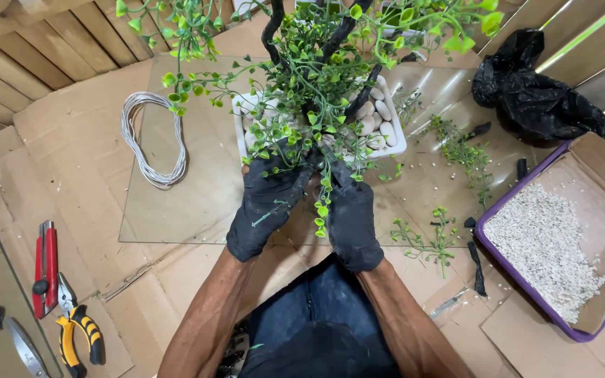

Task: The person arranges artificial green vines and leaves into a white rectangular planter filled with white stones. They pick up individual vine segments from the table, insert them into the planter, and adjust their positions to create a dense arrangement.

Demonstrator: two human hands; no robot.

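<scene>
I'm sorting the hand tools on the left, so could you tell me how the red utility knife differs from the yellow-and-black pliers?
The red utility knife is one long, straight body; the yellow-and-black pliers have two curved handles, spread apart. The knife lies farther from the person, the pliers nearer, beside it. Both rest on cardboard, away from both hands.

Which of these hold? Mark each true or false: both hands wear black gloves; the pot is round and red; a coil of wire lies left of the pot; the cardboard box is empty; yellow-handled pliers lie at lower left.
1. Both hands wear black gloves. True: the left hand and right hand are gloved.
2. The pot is round and red. False: the pot is white and squarish, filled with pale pebbles.
3. A coil of wire lies left of the pot. True: the wire coil.
4. The cardboard box is empty. False: the cardboard box holds pale gravel.
5. Yellow-handled pliers lie at lower left. True: the pliers.
</scene>
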